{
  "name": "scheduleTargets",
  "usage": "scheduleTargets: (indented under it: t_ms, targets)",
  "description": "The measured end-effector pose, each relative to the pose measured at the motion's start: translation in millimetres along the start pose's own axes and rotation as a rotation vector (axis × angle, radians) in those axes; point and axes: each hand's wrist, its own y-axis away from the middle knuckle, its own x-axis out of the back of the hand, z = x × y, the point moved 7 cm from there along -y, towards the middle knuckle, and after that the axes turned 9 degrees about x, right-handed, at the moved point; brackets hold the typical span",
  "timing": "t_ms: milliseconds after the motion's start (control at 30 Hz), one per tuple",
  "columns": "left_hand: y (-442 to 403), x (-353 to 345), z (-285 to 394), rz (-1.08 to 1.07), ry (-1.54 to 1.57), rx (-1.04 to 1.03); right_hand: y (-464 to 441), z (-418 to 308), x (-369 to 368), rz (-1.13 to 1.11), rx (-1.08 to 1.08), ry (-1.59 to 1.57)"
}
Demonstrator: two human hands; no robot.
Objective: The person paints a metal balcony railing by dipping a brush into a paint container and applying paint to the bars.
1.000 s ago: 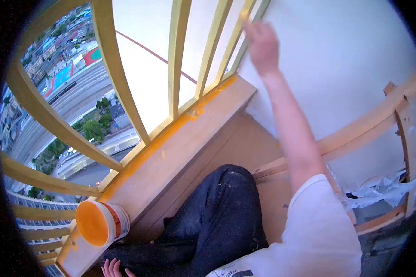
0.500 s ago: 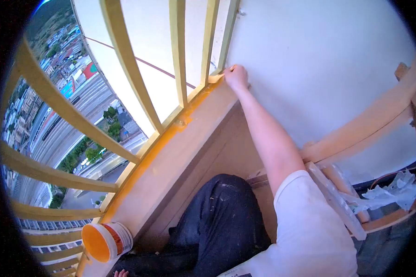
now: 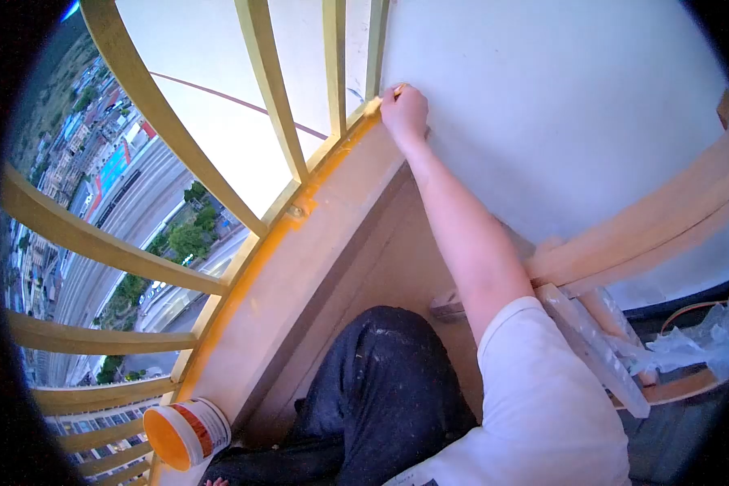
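My right hand (image 3: 405,112) is closed round a small brush (image 3: 374,107), mostly hidden by the fingers, at the far corner where the ledge (image 3: 332,198) meets the white wall. The brush tip is beside the foot of the last yellow railing bars. An orange-yellow paint strip (image 3: 255,271) runs along the ledge at the railing base. Of my left hand (image 3: 217,482), only some fingertips show at the bottom edge, by my dark trousers. A white bucket (image 3: 188,433) with orange paint inside is tilted on the ledge at lower left.
Yellow railing bars (image 3: 275,89) line the left, with roads and buildings far below. The white wall (image 3: 543,105) rises at the right. A wooden frame (image 3: 648,231), a pale board (image 3: 595,348) and crumpled plastic sheeting (image 3: 697,340) are at my right.
From raised at the upper railing bars, my right hand has come down to the ledge corner. The view has shifted, and less of my left hand shows.
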Motion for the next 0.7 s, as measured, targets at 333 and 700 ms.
scheduleTargets:
  t_ms: [333,700]
  targets:
    - [0.2,-0.4,-0.3,-0.011,-0.001,0.009,6.1,-23.3,-6.2,-0.437,0.514,0.166]
    - [3.5,-1.8,-6.8,-0.018,-0.013,0.017,-11.3,-26.4,-9.2,-0.578,0.317,0.034]
